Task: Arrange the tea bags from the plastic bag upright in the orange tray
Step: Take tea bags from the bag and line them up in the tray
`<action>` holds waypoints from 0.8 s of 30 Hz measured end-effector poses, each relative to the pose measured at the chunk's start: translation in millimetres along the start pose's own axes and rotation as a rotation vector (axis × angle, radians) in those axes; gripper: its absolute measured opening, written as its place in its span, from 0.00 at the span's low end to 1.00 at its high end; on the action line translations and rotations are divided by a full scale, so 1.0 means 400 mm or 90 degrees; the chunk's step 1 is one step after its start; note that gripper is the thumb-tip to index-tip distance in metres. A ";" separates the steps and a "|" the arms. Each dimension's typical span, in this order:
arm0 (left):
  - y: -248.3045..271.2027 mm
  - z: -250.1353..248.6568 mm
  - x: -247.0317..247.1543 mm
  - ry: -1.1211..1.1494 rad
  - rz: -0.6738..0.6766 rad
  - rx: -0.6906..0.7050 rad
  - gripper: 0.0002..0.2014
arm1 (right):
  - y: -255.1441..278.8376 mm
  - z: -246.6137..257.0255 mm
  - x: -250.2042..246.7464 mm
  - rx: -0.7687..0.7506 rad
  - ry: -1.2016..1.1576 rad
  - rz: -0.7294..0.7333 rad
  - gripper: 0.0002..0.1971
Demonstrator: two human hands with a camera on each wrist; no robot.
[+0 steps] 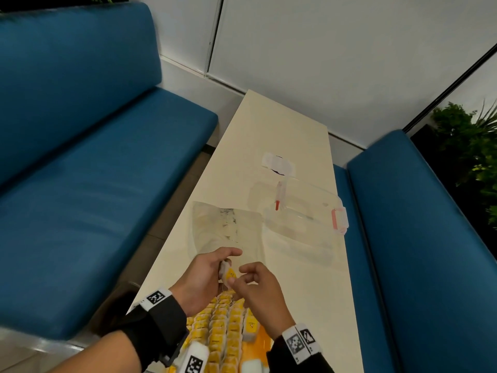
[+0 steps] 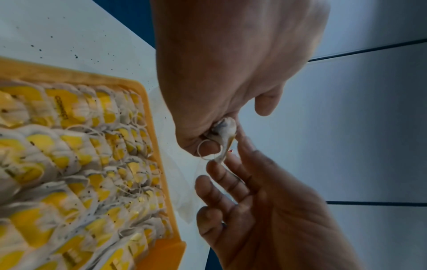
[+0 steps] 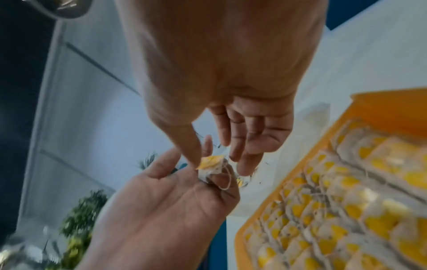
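My left hand [image 1: 204, 275] grips one tea bag [image 1: 229, 274] with a yellow tag, held just above the far end of the orange tray [image 1: 262, 343]. In the left wrist view its curled fingers [image 2: 208, 138] close round the tea bag [image 2: 225, 131], whose string loops out. My right hand [image 1: 261, 289] is beside it, fingers loosely extended, one fingertip [image 3: 194, 155] touching the yellow tag [image 3: 211, 161]. Several rows of tea bags [image 1: 223, 319] stand upright in the tray. The clear plastic bag [image 1: 226, 227] lies flat on the table beyond my hands.
A clear plastic box with red latches [image 1: 301, 219] sits on the cream table [image 1: 269, 125] right of the bag, a taped white patch [image 1: 278, 164] behind it. Blue benches flank the table on the left [image 1: 94, 184] and right [image 1: 416, 238]. A plant [image 1: 470, 144] stands far right.
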State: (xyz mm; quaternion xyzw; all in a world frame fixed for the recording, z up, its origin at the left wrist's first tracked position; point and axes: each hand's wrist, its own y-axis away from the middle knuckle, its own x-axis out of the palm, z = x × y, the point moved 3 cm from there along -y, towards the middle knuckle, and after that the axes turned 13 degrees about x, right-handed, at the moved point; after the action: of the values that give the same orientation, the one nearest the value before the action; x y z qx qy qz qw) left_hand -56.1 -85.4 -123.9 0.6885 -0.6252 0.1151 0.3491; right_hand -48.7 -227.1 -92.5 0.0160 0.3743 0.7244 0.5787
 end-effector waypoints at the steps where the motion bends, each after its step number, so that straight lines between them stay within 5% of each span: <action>1: 0.001 0.002 0.001 -0.002 0.011 0.003 0.18 | -0.001 0.001 -0.002 0.015 -0.033 0.009 0.14; 13: 0.013 0.004 -0.024 -0.204 0.020 0.137 0.15 | -0.005 0.041 -0.060 -0.022 -0.074 -0.044 0.03; 16: 0.013 0.006 -0.038 -0.225 0.031 0.126 0.15 | -0.003 0.075 -0.102 -0.116 0.046 -0.096 0.06; 20: 0.019 -0.012 -0.053 -0.337 0.033 0.156 0.14 | 0.003 0.077 -0.111 -0.130 0.397 -0.059 0.11; 24: 0.020 -0.024 -0.032 -0.466 0.078 0.219 0.16 | 0.008 0.077 -0.131 -0.133 0.432 -0.061 0.10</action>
State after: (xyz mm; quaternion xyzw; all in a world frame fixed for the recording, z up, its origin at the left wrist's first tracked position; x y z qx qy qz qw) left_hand -63.5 -69.0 -121.7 0.6939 -0.7196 -0.0143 -0.0244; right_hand -20.0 -255.8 -46.8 -0.3018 0.4695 0.6950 0.4533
